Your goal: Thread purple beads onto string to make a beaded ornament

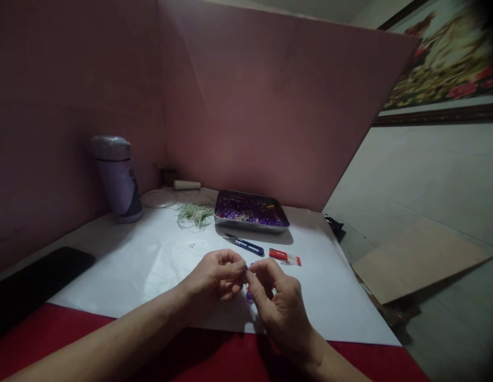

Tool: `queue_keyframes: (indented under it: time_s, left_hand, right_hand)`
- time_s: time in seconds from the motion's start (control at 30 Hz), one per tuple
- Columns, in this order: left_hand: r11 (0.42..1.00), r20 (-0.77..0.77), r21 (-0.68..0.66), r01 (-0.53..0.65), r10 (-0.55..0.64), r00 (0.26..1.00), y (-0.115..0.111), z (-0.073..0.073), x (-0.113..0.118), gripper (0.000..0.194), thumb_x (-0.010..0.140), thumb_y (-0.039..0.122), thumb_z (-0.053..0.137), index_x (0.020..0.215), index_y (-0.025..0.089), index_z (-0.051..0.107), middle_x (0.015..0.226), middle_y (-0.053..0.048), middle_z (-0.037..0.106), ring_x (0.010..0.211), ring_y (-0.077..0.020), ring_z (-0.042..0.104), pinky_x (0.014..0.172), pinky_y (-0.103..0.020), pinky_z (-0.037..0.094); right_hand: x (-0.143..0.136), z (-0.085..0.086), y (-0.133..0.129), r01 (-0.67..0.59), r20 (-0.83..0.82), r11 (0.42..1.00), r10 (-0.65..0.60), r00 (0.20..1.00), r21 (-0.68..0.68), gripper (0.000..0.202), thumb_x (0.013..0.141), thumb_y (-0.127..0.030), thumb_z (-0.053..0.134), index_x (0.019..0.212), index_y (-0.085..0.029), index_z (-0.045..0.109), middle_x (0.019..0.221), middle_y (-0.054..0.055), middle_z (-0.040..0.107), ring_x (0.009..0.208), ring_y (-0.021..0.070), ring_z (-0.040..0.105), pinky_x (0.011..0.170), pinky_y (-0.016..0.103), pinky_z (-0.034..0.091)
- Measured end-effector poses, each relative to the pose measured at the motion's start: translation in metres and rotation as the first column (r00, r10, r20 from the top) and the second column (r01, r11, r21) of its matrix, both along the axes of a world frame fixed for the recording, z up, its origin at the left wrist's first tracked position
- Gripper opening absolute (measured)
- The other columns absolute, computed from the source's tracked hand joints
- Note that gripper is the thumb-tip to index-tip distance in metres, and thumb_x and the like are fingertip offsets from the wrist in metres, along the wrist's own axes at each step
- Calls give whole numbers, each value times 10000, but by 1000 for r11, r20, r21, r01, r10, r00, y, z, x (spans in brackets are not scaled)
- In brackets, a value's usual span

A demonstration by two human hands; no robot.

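Observation:
My left hand and my right hand meet over the white sheet, thumbs and fingers pinched close together. A small dark purple bead shows at the fingertips of my left hand. More purple beads with a bit of red hang between the hands, touching my right hand's fingers. Just beyond the hands lie blue thread snips and a red needle packet. Behind them stands a metal tray of purple beads.
A tangle of pale green thread lies left of the tray. A purple tumbler stands at the back left, and a black flat object lies at the left edge. Pink panels enclose the back and left.

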State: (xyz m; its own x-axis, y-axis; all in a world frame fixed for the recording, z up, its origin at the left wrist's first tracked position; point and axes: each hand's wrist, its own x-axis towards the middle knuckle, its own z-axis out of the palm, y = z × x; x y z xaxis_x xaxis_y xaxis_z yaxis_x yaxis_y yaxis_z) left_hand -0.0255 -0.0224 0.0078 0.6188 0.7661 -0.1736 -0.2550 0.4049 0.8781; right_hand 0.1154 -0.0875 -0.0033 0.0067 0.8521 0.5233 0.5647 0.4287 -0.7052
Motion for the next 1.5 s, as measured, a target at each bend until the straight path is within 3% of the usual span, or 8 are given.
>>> queue_keyframes:
  time_s: [0.1,0.2,0.43,0.6,0.7,0.97,1.23,1.5]
  left_hand:
    - [1000,4,5,-12,12,1000,0,-3,1,267,648,277,753,704,140,530,563,21,539,411,-54,458,369,-156,257]
    - [999,8,26,-29,28,1000,0,-6,1,302,632,315,768,664,139,524,522,23,532,412,-62,464,391,-165,286]
    - [995,-32,95,-19,22,999,1,-5,-1,392,798,497,553,709,117,593,498,-17,550,400,-72,452,401,-177,285]
    - [988,-43,132,-76,82,996,-1,-1,-2,308,721,416,680,661,134,572,495,25,526,412,-64,457,422,-180,309]
    - [979,-82,183,-86,103,991,0,-1,-2,273,658,343,748,654,128,579,536,12,572,443,-65,477,448,-181,325]
    - [996,41,-1,-91,91,995,-1,-4,-1,217,615,219,770,668,110,591,594,-16,600,490,-84,527,500,-200,384]
    - [995,39,41,-93,92,995,-1,-3,-1,194,626,211,757,698,107,610,618,-32,611,525,-101,549,497,-202,376]
    - [993,1,21,-119,119,993,0,-6,0,306,595,190,777,832,132,593,644,8,587,506,-78,520,517,-212,391]
  right_hand:
    - [0,1,0,-17,3,999,17,1000,-34,124,856,-197,496,973,-162,513,591,-42,540,493,98,500,494,203,379]
    - [-1,1,2,-40,33,998,41,999,-43,91,852,-173,488,927,-169,538,658,-10,590,544,108,531,531,212,408]
    - [0,1,5,-74,-23,996,74,997,-39,66,880,-198,479,909,-173,533,725,16,626,618,127,579,594,231,443]
    - [0,3,5,-109,-107,990,100,989,-84,88,898,-187,447,937,-176,525,755,21,642,650,132,603,605,226,456]
    - [1,1,5,-79,-67,994,75,995,-73,77,888,-181,459,915,-176,531,750,20,640,654,134,598,610,230,454]
    - [0,0,4,-14,33,997,17,999,-79,135,867,-204,491,993,-166,523,703,16,625,586,135,578,536,225,431]
    - [0,-2,5,-54,-35,995,51,998,-85,140,894,-184,415,1010,-171,493,668,6,619,570,135,587,535,229,442]
    - [0,-2,4,-29,44,995,33,998,-95,175,860,-149,456,1031,-170,484,602,-21,593,508,128,555,474,213,393]
